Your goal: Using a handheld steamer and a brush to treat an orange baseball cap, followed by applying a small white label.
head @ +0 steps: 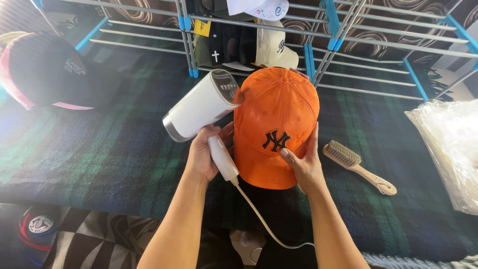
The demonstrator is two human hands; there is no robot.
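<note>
Holding a white steamer (201,105) by its handle, the left hand (203,152) is clenched around it, the nozzle head touching the left side of the orange cap (275,124). The right hand (303,162) grasps the cap at its brim edge, thumb on top, keeping it propped over the plaid-covered bench (99,149). The cap looks clean and smooth, a dark embroidered emblem on its front panel, crown rounded and full.

Steam so close to the fingers could scald them, I judge. The cord (259,219) trailing from the handle could snag and jerk the steamer. Lingering on one spot might soak the fabric.

Right of the cap lies a wooden brush (356,165); far left of it, a black cap (50,69).
</note>
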